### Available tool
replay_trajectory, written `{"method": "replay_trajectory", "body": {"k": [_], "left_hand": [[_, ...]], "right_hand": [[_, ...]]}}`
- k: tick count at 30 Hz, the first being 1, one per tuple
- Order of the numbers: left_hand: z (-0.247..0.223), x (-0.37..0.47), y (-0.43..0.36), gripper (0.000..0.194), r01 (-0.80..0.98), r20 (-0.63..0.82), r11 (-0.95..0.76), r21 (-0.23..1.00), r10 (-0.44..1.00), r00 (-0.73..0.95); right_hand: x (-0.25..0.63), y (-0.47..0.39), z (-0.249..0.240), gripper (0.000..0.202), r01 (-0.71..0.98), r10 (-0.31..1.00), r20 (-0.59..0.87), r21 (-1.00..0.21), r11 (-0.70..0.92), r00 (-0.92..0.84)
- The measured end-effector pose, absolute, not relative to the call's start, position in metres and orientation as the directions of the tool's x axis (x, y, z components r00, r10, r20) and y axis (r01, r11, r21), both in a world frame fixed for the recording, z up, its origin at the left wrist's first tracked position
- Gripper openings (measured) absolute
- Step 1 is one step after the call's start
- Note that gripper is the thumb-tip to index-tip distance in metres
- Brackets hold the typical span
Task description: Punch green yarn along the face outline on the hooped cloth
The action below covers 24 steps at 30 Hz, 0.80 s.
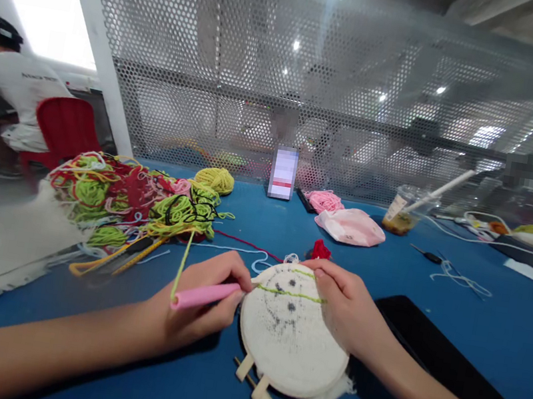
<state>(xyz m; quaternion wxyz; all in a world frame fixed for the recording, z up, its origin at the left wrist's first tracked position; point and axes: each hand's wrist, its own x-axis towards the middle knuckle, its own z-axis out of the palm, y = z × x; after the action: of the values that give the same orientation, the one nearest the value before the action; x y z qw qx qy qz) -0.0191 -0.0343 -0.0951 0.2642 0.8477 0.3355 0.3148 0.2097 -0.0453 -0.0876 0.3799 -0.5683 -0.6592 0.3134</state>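
My left hand (213,296) is closed around a pink punch needle (206,296), its tip at the left edge of the embroidery hoop (292,359). Green yarn (183,260) runs from the tool's rear end up toward the yarn pile. White cloth is stretched in the hoop, with a dark drawn pattern (287,304) and green yarn lines (289,293) across it. My right hand (344,303) grips the hoop's upper right rim, thumb on the cloth. The hoop's wooden clamp with its screw (251,379) points toward me.
A tangled yarn pile (130,198) and a yellow-handled cutter (139,253) lie left. At the back are a phone (283,173), pink yarn (325,201), a pink bag (350,226) and a drink cup (401,211). A black case (452,370) lies right. A seated person (17,79) is far left.
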Motion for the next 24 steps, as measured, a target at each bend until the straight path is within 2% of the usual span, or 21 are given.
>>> {"method": "replay_trajectory", "body": {"k": [4,8,16,21,24], "left_hand": [[-0.092,-0.015,-0.032,0.013,0.378,0.381,-0.691,0.616,0.682,0.625],[-0.084,-0.009,-0.032,0.013,0.356,0.334,-0.676,0.645,0.669,0.664],[-0.085,-0.01,-0.027,0.012,0.329,0.281,-0.431,0.84,0.866,0.414],[-0.088,-0.017,-0.028,0.004,0.293,0.376,-0.481,0.826,0.858,0.349],[-0.09,-0.019,-0.028,0.005,0.26,0.458,-0.545,0.798,0.827,0.327]], "right_hand": [[0.206,-0.049,-0.082,0.026,0.51,0.974,0.208,-0.831,0.223,-0.087],[0.203,-0.053,-0.079,0.026,0.527,0.966,0.237,-0.811,0.255,-0.103],[0.21,-0.048,-0.095,0.021,0.599,0.984,0.179,-0.788,0.139,0.007],[0.209,-0.049,-0.097,0.02,0.563,0.989,0.148,-0.818,0.114,0.015],[0.208,-0.049,-0.096,0.019,0.558,0.989,0.148,-0.822,0.113,0.019]]}}
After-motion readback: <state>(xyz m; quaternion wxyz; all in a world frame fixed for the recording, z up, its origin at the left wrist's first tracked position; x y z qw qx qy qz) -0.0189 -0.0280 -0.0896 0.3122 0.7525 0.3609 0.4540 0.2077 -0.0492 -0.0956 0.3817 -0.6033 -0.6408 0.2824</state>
